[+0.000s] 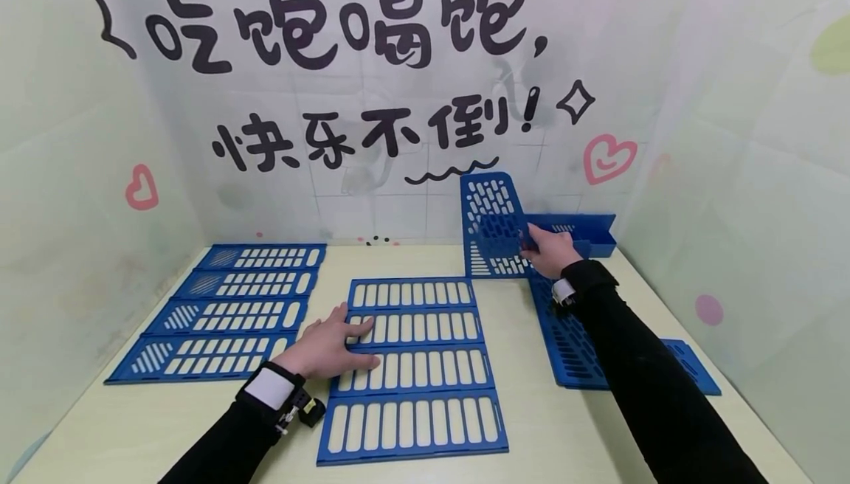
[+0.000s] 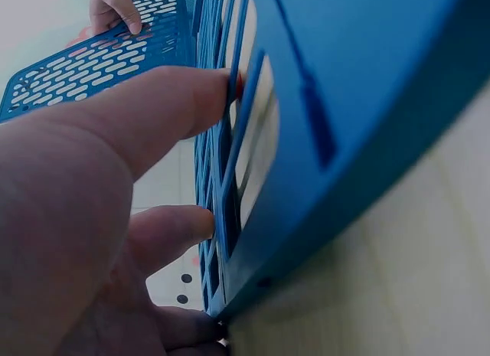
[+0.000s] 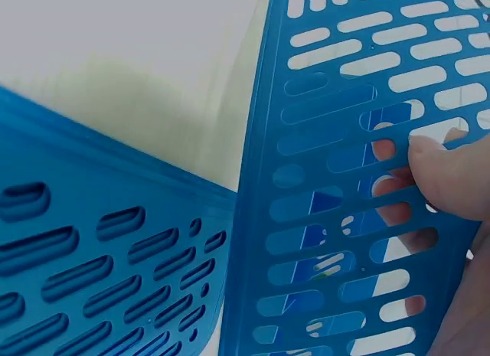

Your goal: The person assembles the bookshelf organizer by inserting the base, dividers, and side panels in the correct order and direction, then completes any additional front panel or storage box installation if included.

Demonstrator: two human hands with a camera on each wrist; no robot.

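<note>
My left hand (image 1: pixel 355 342) lies flat, fingers straight, on the middle set of blue slotted panels (image 1: pixel 425 403) on the table. In the left wrist view its fingers (image 2: pixel 164 103) touch the slotted panel (image 2: pixel 306 134) seen edge-on. My right hand (image 1: pixel 534 246) grips a blue perforated panel (image 1: pixel 488 207) that stands upright at the back right. From the right wrist camera, the thumb (image 3: pixel 448 176) presses on that perforated panel (image 3: pixel 329 180) and fingers show through its slots.
Several blue slotted panels (image 1: pixel 226 307) lie in a row at the left of the cream table (image 1: pixel 524 410). A flat perforated panel (image 1: pixel 571 344) lies under my right forearm. A long blue tray piece (image 1: pixel 584 229) sits against the back wall. Curtained walls close in all sides.
</note>
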